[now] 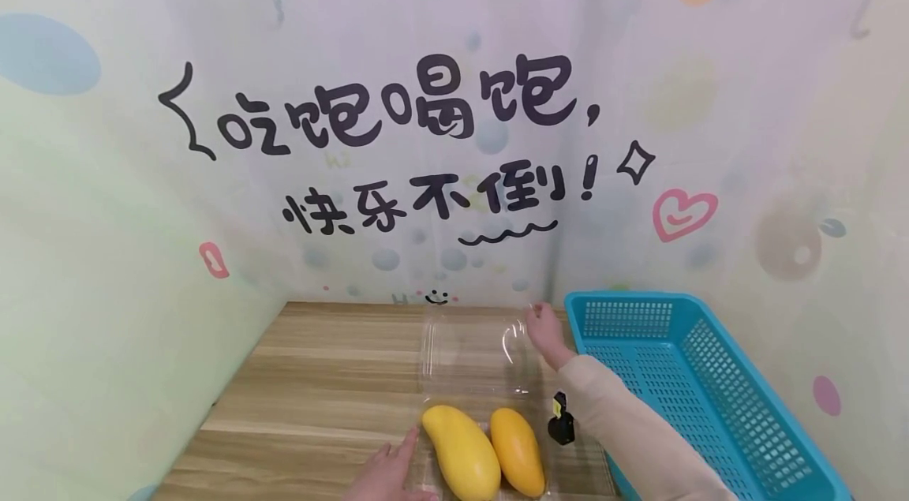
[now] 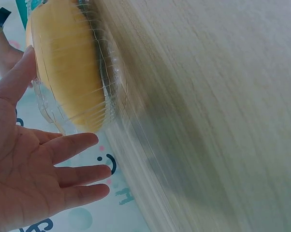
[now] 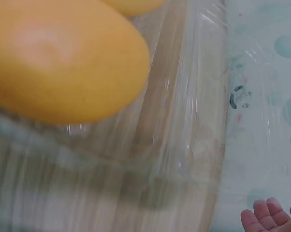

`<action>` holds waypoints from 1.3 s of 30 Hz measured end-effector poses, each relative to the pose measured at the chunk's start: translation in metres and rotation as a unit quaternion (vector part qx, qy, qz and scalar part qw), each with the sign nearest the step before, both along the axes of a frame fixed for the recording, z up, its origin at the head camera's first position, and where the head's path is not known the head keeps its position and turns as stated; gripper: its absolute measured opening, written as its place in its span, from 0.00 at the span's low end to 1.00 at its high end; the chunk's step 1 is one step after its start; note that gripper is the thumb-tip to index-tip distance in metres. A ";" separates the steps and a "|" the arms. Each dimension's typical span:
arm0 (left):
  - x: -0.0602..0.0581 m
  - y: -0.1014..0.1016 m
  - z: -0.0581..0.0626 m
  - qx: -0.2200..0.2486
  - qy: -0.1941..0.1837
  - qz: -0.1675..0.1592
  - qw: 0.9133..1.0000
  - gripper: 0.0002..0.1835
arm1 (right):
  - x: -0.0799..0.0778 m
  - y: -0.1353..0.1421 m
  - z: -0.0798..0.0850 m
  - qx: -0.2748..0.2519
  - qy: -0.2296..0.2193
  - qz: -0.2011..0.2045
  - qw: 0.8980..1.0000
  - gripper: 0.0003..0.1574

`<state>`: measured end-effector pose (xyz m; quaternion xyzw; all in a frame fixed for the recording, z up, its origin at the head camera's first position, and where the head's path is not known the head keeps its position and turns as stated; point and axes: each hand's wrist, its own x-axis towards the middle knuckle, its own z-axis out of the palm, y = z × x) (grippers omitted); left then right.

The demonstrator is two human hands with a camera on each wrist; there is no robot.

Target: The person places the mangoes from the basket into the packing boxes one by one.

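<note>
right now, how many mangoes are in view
2 in the head view: larger yellow mango left, smaller orange-yellow mango right, both in the open clear clamshell.

The right sleeve (image 1: 632, 424) is long, plain and pale beige.

The left hand (image 1: 383, 475) is at the left side of the clear box (image 1: 469, 351), thumb (image 2: 21, 75) at its rim, fingers (image 2: 85, 175) spread. The sleeved right forearm (image 1: 632, 422) stretches along its right, the right hand (image 1: 548, 335) at its far right corner.

The mangoes (image 1: 463, 454) are yellow — the table (image 1: 334, 375) brown, wood-grained.
</note>
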<state>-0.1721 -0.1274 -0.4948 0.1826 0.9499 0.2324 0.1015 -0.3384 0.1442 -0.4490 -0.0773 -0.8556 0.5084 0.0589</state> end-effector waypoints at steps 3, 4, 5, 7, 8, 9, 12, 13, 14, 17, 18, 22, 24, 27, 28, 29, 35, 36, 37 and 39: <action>0.000 0.000 0.000 0.002 -0.003 0.001 1.000 0.50 | 0.001 0.003 0.007 0.035 -0.005 0.023 0.999 0.29; 0.000 0.000 0.000 0.004 -0.007 0.002 1.000 0.50 | 0.002 0.004 0.010 0.046 -0.002 0.030 0.999 0.29; 0.000 0.000 0.000 0.004 -0.010 0.002 1.000 0.50 | 0.002 0.006 0.012 0.052 -0.002 0.039 0.998 0.29; 0.000 0.000 0.001 0.003 -0.016 0.005 1.000 0.51 | 0.003 0.009 0.017 0.064 0.006 0.053 0.997 0.30; 0.000 0.000 0.001 0.003 -0.019 0.006 1.000 0.51 | 0.004 0.010 0.019 0.069 0.010 0.060 0.996 0.29; 0.000 0.000 0.001 0.001 -0.018 0.006 1.000 0.51 | 0.005 0.011 0.021 0.077 0.014 0.065 0.995 0.29; 0.001 0.001 0.001 -0.001 -0.014 0.008 1.000 0.51 | 0.009 0.015 0.030 0.088 0.022 0.076 0.993 0.27; 0.001 0.001 0.001 -0.002 -0.011 0.008 1.000 0.51 | 0.011 0.016 0.032 0.089 0.026 0.079 0.993 0.26; 0.002 0.001 0.001 0.001 -0.010 0.010 1.000 0.51 | 0.012 0.017 0.035 0.093 0.031 0.081 0.992 0.24; 0.003 0.001 0.002 0.010 -0.011 0.015 1.000 0.51 | 0.017 0.020 0.042 0.087 0.041 0.088 0.991 0.21; 0.003 0.001 0.003 0.013 -0.012 0.015 1.000 0.51 | 0.019 0.021 0.044 0.088 0.044 0.089 0.991 0.20; 0.004 0.001 0.005 0.020 -0.022 0.012 0.999 0.50 | 0.024 0.024 0.047 0.091 0.049 0.085 0.991 0.21; 0.003 0.002 0.005 0.020 -0.019 0.009 1.000 0.50 | 0.026 0.026 0.048 0.096 0.047 0.079 0.991 0.22; 0.002 0.002 0.004 0.017 -0.005 0.004 1.000 0.50 | 0.031 0.027 0.049 0.083 0.030 0.077 0.993 0.22; 0.002 0.001 0.003 0.016 0.002 0.000 1.000 0.50 | 0.033 0.027 0.050 0.077 0.024 0.077 0.994 0.21; 0.001 0.001 0.002 0.018 0.007 -0.002 1.000 0.50 | 0.035 0.028 0.050 0.071 0.019 0.078 0.994 0.20; -0.001 -0.003 -0.004 0.096 -0.025 0.006 0.995 0.45 | 0.044 0.029 0.052 0.030 0.009 0.071 0.997 0.21; -0.001 -0.005 -0.005 0.112 -0.034 0.010 0.993 0.44 | 0.045 0.030 0.052 0.021 0.009 0.069 0.997 0.22; -0.001 -0.006 -0.006 0.125 -0.040 0.016 0.991 0.42 | 0.046 0.030 0.051 0.015 0.006 0.068 0.998 0.22; -0.002 -0.008 -0.006 0.139 -0.047 0.024 0.989 0.39 | 0.049 0.031 0.051 -0.001 -0.001 0.067 0.998 0.23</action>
